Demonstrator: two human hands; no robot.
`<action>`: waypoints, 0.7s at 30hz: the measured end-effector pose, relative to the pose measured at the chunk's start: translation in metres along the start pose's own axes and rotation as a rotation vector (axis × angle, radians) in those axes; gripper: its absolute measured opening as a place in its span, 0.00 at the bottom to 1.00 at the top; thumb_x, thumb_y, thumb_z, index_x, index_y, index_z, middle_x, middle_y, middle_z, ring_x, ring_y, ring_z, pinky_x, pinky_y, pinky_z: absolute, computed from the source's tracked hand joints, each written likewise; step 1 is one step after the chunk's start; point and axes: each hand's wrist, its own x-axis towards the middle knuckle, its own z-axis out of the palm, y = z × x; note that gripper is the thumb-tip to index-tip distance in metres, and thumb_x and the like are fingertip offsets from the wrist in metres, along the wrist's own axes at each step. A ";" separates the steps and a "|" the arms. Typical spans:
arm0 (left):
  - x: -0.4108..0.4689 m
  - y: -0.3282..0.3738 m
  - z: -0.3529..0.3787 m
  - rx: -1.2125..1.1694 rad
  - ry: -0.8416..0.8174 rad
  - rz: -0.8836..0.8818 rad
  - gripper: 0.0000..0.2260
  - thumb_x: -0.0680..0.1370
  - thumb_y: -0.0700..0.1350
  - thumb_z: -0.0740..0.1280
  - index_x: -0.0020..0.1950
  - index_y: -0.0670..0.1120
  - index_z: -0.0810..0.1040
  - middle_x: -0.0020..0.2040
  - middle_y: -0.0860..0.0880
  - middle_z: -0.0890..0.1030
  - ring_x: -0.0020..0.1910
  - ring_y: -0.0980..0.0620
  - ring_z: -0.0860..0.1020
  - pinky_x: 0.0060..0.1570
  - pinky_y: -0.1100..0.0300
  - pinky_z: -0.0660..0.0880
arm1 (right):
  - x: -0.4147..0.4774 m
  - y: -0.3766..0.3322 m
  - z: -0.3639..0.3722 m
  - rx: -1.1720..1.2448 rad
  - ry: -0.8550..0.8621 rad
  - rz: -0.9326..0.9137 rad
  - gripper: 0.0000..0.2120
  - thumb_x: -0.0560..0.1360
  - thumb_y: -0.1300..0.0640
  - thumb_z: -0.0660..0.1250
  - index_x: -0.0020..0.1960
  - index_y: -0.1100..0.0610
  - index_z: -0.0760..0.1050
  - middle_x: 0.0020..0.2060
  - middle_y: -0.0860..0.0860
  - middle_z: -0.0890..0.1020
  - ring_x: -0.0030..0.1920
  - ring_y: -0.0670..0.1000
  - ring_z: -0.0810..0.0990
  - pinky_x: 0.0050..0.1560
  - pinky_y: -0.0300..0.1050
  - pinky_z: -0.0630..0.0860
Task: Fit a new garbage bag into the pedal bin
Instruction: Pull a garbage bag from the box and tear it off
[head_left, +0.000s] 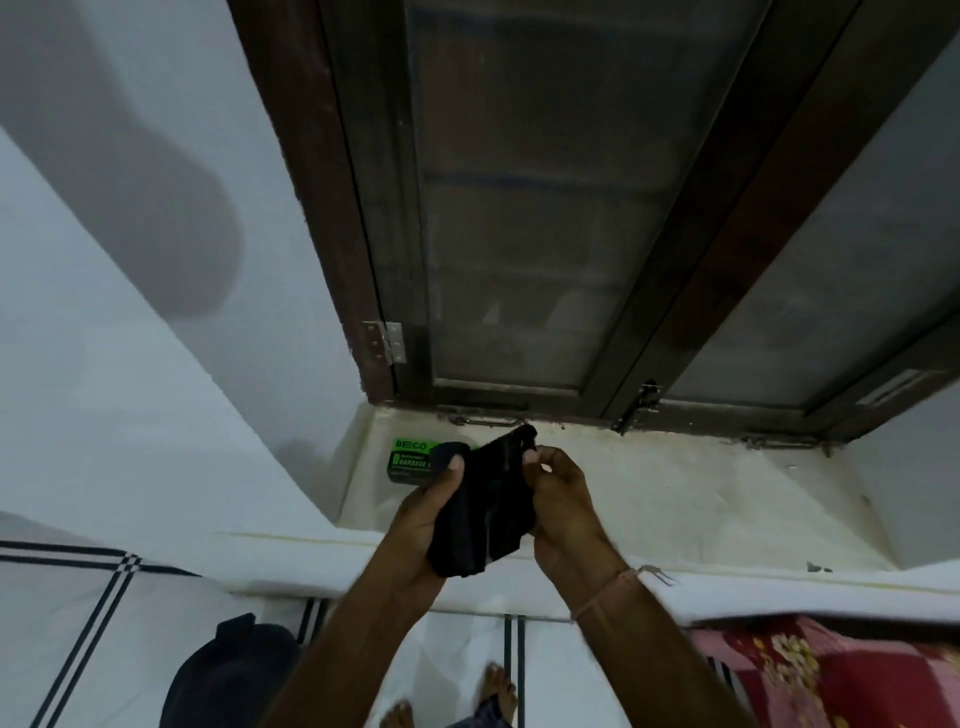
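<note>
Mid-frame, over the window sill (675, 493), a folded black garbage bag (488, 506) is grasped by both hands: left hand (423, 519) cupping it, right hand (561, 501) pinching its upper edge. A green box (408, 460) lies just behind.

Your garbage bag (483, 514) is black and folded into a crumpled flat bundle. You hold it over the windowsill (675, 493) between your left hand (421, 525) and right hand (561, 504). The green bag box (410, 460) lies just behind it.
</note>
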 end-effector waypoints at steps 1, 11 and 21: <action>-0.002 0.002 -0.004 -0.022 -0.016 -0.016 0.23 0.81 0.55 0.65 0.72 0.42 0.77 0.66 0.37 0.82 0.66 0.37 0.80 0.70 0.39 0.73 | -0.002 -0.001 0.004 0.043 0.020 0.005 0.06 0.85 0.60 0.61 0.50 0.58 0.75 0.50 0.63 0.82 0.47 0.58 0.80 0.45 0.48 0.77; -0.020 0.016 -0.032 0.074 -0.161 0.004 0.24 0.80 0.57 0.69 0.70 0.44 0.78 0.67 0.38 0.81 0.67 0.38 0.79 0.71 0.38 0.71 | -0.037 0.016 0.009 -0.586 -0.144 -0.338 0.10 0.73 0.44 0.75 0.41 0.50 0.84 0.38 0.48 0.87 0.43 0.51 0.86 0.52 0.55 0.83; -0.043 0.031 -0.044 0.138 -0.187 0.017 0.16 0.80 0.49 0.68 0.65 0.44 0.82 0.59 0.42 0.86 0.55 0.45 0.86 0.55 0.51 0.82 | -0.063 0.018 0.013 -0.094 -0.113 -0.184 0.16 0.86 0.54 0.58 0.64 0.62 0.79 0.59 0.60 0.85 0.63 0.59 0.83 0.60 0.47 0.81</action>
